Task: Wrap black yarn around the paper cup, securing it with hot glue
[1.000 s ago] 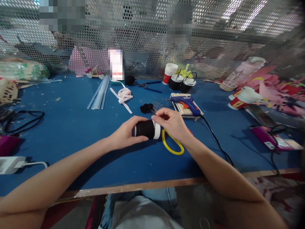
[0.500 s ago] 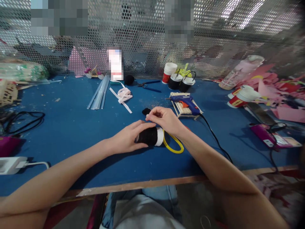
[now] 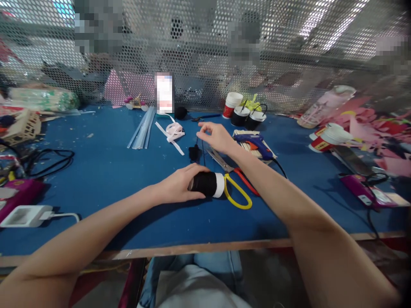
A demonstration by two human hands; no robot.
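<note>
Right hand [image 3: 214, 137] has pulled up and away from the black-wrapped paper cup [image 3: 205, 184], so the black strand [image 3: 203, 155] now stretches between them, fingertips seemingly pinching it. Left hand [image 3: 176, 185] keeps its fingers round the cup, tipped sideways beside the scissors [image 3: 228, 168].

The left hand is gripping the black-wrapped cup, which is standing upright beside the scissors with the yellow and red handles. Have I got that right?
Not quite: the head view shows the black-wrapped cup on its side, not upright, its white rim facing right. The left hand does grip it, beside the scissors.
</note>
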